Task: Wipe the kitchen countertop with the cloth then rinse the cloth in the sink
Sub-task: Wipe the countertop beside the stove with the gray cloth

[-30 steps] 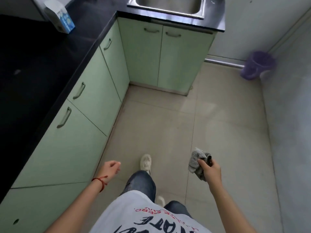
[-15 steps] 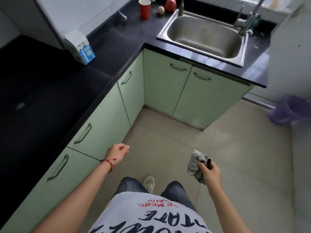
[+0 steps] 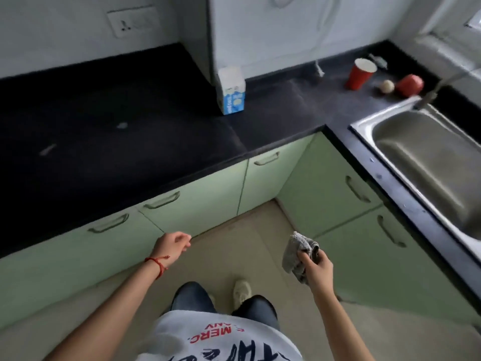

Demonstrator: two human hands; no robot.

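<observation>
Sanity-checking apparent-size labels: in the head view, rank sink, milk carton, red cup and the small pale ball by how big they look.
1. sink, by far the largest, though cut off by the frame.
2. milk carton.
3. red cup, somewhat smaller, but farther away, so the true order is unsure.
4. small pale ball.

Leaving wide free room across dark countertop (image 3: pixel 109 131); milk carton (image 3: pixel 231 92) blocking at 12 o'clock, red cup (image 3: pixel 360 74) standing at 1 o'clock.

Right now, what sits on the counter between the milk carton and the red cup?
Nothing solid: in the head view the black counter between the carton and the red cup is bare, apart from a thin cord end hanging near the wall.
</observation>
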